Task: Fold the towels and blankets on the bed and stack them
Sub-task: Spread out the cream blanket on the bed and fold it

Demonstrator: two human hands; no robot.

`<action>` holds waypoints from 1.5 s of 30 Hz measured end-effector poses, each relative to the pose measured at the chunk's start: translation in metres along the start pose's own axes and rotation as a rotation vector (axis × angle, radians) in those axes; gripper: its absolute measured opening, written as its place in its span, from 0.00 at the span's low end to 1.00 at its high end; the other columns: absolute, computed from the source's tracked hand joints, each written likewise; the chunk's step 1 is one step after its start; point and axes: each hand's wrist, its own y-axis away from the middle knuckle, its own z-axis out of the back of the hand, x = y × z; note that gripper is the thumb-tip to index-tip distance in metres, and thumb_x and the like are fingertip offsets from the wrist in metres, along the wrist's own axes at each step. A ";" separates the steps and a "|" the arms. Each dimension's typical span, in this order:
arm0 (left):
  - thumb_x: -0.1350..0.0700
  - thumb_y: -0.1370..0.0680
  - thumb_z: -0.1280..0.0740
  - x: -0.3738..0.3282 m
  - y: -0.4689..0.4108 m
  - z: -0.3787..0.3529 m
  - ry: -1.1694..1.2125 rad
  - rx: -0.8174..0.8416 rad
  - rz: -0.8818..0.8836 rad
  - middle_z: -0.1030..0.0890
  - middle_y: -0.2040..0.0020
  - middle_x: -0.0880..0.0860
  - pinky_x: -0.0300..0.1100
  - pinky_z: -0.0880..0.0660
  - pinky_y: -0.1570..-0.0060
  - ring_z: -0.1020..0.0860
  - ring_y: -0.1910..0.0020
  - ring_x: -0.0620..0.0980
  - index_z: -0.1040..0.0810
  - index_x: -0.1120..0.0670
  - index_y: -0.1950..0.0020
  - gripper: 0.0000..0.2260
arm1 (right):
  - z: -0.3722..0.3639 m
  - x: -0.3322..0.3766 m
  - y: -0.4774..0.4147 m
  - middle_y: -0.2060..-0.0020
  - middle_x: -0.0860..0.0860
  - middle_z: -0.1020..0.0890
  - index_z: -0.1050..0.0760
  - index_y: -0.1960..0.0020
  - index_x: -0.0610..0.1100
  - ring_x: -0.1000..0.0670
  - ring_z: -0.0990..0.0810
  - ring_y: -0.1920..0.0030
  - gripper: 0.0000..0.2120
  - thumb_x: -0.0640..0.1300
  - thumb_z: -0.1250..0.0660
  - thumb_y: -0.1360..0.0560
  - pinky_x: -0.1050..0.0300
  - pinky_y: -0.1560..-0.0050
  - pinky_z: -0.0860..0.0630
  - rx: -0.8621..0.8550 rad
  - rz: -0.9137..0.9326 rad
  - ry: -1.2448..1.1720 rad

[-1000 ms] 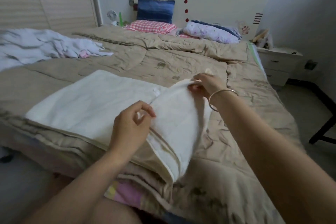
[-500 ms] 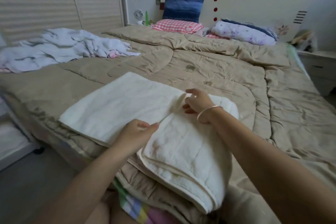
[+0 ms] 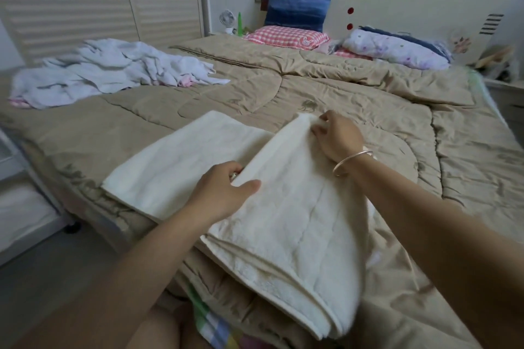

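Centrally, cream towel (image 3: 286, 224) half-folded on the tan quilt (image 3: 354, 99) at the bed's near edge, left hand (image 3: 224, 193) pinching its near folded edge, right hand (image 3: 337, 136) gripping the raised far corner, crumpled white blankets (image 3: 113, 71) well apart at far left.

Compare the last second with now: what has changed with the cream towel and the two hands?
The right flap of the cream towel, held up a second ago and then lowered, is raised again along its edge. Nothing was let go: the right hand still pinches the far corner and the left hand still grips the near edge. The towel's flat half, the white pile and the tan quilt stayed put.
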 end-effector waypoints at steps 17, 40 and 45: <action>0.56 0.24 0.33 0.084 -0.004 0.049 0.246 -0.601 0.281 0.21 0.57 0.47 0.53 0.21 0.47 0.20 0.52 0.54 0.24 0.50 0.53 0.01 | -0.038 0.065 0.144 0.22 0.50 0.58 0.60 0.22 0.56 0.41 0.63 0.24 0.38 0.73 0.64 0.28 0.25 0.35 0.67 0.475 0.130 0.279; 0.51 0.23 0.30 0.077 0.012 0.089 1.042 -0.245 0.693 0.26 0.33 0.59 0.49 0.26 0.40 0.26 0.34 0.56 0.30 0.60 0.32 0.23 | -0.048 0.061 0.150 0.22 0.50 0.57 0.60 0.22 0.56 0.42 0.60 0.23 0.38 0.73 0.65 0.27 0.27 0.32 0.64 0.395 0.142 0.318; 0.44 0.24 0.31 0.062 -0.006 0.082 1.134 -0.273 0.588 0.19 0.46 0.54 0.46 0.24 0.59 0.20 0.52 0.52 0.24 0.54 0.41 0.18 | -0.046 0.062 0.150 0.22 0.50 0.58 0.61 0.22 0.56 0.42 0.62 0.23 0.38 0.73 0.66 0.27 0.27 0.32 0.65 0.419 0.140 0.315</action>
